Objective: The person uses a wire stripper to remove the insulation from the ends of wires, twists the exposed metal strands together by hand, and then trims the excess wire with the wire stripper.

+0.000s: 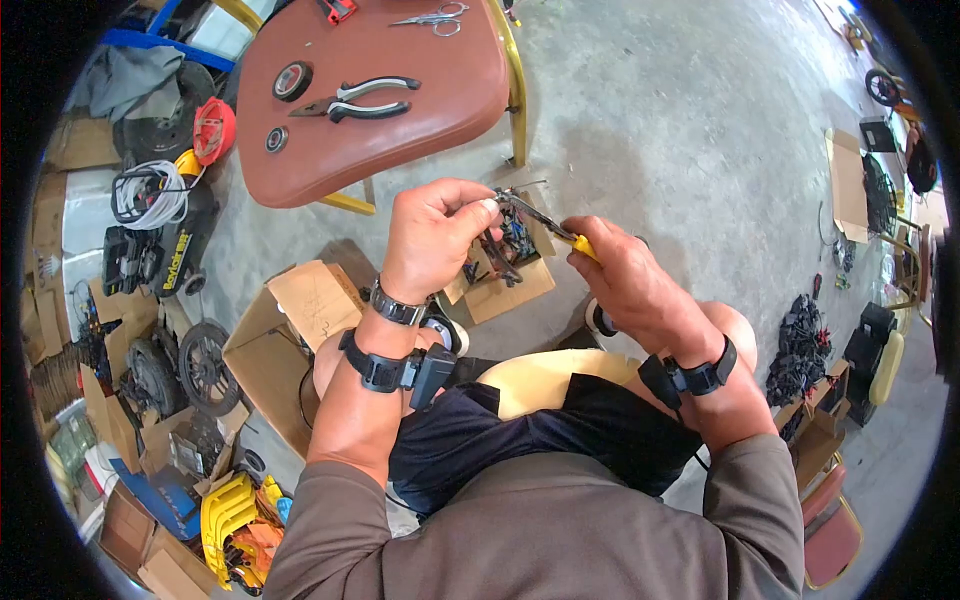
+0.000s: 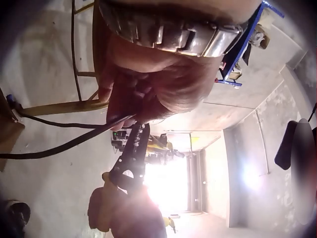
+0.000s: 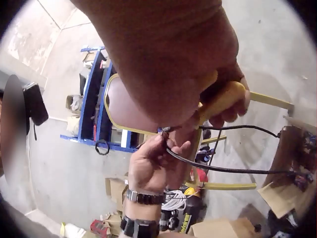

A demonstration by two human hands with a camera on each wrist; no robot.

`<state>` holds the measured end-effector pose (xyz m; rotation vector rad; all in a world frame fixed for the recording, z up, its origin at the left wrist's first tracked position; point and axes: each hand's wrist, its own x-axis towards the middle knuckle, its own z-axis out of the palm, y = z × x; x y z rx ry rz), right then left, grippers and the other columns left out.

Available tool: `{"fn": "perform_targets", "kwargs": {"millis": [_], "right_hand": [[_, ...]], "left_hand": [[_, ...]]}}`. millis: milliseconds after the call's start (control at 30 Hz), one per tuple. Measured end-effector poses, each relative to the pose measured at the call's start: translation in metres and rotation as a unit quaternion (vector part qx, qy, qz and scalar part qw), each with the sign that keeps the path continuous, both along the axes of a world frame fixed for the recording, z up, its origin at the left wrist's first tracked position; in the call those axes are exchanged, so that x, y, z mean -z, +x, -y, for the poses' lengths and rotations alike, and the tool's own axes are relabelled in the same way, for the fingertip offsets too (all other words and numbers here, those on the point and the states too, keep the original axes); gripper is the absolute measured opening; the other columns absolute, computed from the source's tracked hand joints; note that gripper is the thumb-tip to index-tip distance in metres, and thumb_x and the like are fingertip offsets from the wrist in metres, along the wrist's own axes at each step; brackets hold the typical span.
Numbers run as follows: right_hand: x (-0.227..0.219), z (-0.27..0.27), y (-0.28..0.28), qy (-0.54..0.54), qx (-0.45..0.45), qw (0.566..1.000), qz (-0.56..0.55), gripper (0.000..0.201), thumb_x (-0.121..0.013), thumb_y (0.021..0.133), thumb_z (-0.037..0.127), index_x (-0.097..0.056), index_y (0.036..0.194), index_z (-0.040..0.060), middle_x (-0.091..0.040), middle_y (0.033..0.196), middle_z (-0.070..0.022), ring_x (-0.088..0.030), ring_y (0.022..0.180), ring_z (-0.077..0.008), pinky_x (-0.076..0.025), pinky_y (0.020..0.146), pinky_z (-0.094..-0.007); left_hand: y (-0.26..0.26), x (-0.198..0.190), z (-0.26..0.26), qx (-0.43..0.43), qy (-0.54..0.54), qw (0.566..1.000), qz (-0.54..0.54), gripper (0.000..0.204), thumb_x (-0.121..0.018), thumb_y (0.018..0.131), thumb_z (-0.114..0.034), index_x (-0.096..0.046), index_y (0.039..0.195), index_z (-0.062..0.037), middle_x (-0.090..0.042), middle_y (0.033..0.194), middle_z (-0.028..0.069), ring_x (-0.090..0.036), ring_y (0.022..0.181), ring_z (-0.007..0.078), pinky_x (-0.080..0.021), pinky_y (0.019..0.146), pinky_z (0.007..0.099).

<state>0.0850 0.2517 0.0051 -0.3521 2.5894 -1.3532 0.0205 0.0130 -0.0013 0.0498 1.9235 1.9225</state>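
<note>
My left hand [image 1: 430,235] pinches a black cable [image 3: 223,168] between thumb and fingers, with the cable's end at the fingertips. Two black strands run from these fingers toward the cardboard box below, seen in the right wrist view. My right hand [image 1: 635,285] grips the yellow handles of wire strippers [image 1: 545,218]. Their flat dark blades [image 2: 132,156], pierced with holes, reach the cable right at the left fingertips. The left fingers partly hide the spot where blades and cable meet. Beneath both hands stands an open cardboard box [image 1: 512,292] holding several wires and connectors.
Ahead on the left, a brown padded seat [image 1: 400,140] carries long-nose pliers [image 1: 370,112], a tape roll [image 1: 303,75], a smaller roll [image 1: 277,140] and scissors [image 1: 445,20]. A larger open box [image 1: 265,345] stands by the left knee. Black cables [image 1: 800,345] lie heaped at right.
</note>
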Motion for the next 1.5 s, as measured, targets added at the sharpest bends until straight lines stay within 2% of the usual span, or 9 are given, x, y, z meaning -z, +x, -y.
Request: {"fn": "perform_targets", "kwargs": {"millis": [100, 200, 500, 800, 1000, 1300, 1500], "right_hand": [[0.007, 0.001, 0.000, 0.064, 0.008, 0.995, -0.072, 0.030, -0.063, 0.088, 0.005, -0.053, 0.117, 0.0041, -0.062, 0.097, -0.0187, -0.060, 0.094, -0.0403, -0.050, 0.080, -0.0468], [0.010, 0.006, -0.001, 0.026, 0.002, 0.999, -0.047, 0.032, -0.063, 0.088, 0.005, -0.054, 0.118, 0.0038, -0.062, 0.097, -0.0180, -0.060, 0.095, -0.0394, -0.050, 0.082, -0.0464], [0.012, 0.008, -0.008, 0.011, 0.000, 0.998, -0.064, 0.037, -0.063, 0.087, 0.003, -0.054, 0.123, 0.0044, -0.062, 0.097, -0.0175, -0.060, 0.093, -0.0388, -0.049, 0.080, -0.0462], [0.031, 0.017, -0.010, -0.003, 0.028, 0.995, -0.100, 0.048, -0.064, 0.082, -0.003, -0.051, 0.127, 0.0035, -0.060, 0.100, -0.0185, -0.058, 0.096, -0.0404, -0.049, 0.082, -0.0463], [0.037, 0.022, -0.015, -0.016, 0.021, 0.991, -0.128, 0.054, -0.064, 0.081, -0.005, -0.048, 0.132, 0.0036, -0.060, 0.101, -0.0183, -0.058, 0.097, -0.0405, -0.048, 0.084, -0.0465], [0.050, 0.025, -0.018, -0.061, 0.067, 0.989, -0.115, 0.043, -0.063, 0.088, -0.001, -0.052, 0.129, 0.0065, -0.061, 0.104, -0.0192, -0.061, 0.094, -0.0408, -0.050, 0.080, -0.0433], [0.047, 0.032, -0.014, -0.097, 0.079, 0.988, -0.091, 0.035, -0.062, 0.091, 0.002, -0.053, 0.125, 0.0057, -0.062, 0.105, -0.0211, -0.062, 0.097, -0.0408, -0.050, 0.081, -0.0429]], "left_hand": [[-0.003, -0.004, 0.000, 0.014, 0.053, 0.998, 0.000, 0.012, -0.064, 0.092, -0.004, -0.067, 0.099, 0.0059, -0.071, 0.086, 0.0120, -0.068, 0.076, 0.0185, -0.055, 0.072, 0.0308], [-0.004, -0.008, 0.001, -0.001, 0.040, 0.999, 0.001, 0.014, -0.066, 0.091, -0.005, -0.068, 0.099, 0.0056, -0.071, 0.085, 0.0127, -0.068, 0.075, 0.0192, -0.055, 0.072, 0.0321], [-0.008, -0.009, 0.006, 0.004, 0.124, 0.991, 0.045, 0.014, -0.066, 0.090, -0.005, -0.069, 0.099, 0.0042, -0.071, 0.086, 0.0135, -0.068, 0.074, 0.0218, -0.055, 0.070, 0.0337], [-0.010, -0.007, 0.005, -0.005, 0.196, 0.979, 0.055, 0.014, -0.066, 0.089, -0.002, -0.069, 0.101, 0.0033, -0.072, 0.092, 0.0166, -0.068, 0.076, 0.0235, -0.057, 0.070, 0.0373], [-0.008, -0.007, 0.005, -0.015, 0.217, 0.972, 0.093, 0.013, -0.066, 0.090, -0.003, -0.068, 0.102, 0.0033, -0.072, 0.090, 0.0180, -0.069, 0.077, 0.0252, -0.058, 0.069, 0.0376], [-0.005, -0.006, -0.008, -0.011, 0.256, 0.957, 0.136, 0.012, -0.064, 0.091, -0.005, -0.067, 0.099, 0.0039, -0.070, 0.086, 0.0161, -0.069, 0.075, 0.0256, -0.058, 0.069, 0.0375], [-0.007, -0.005, -0.008, -0.030, 0.277, 0.953, 0.117, 0.011, -0.064, 0.092, -0.006, -0.068, 0.097, 0.0033, -0.070, 0.086, 0.0148, -0.069, 0.077, 0.0244, -0.058, 0.071, 0.0368]]}}
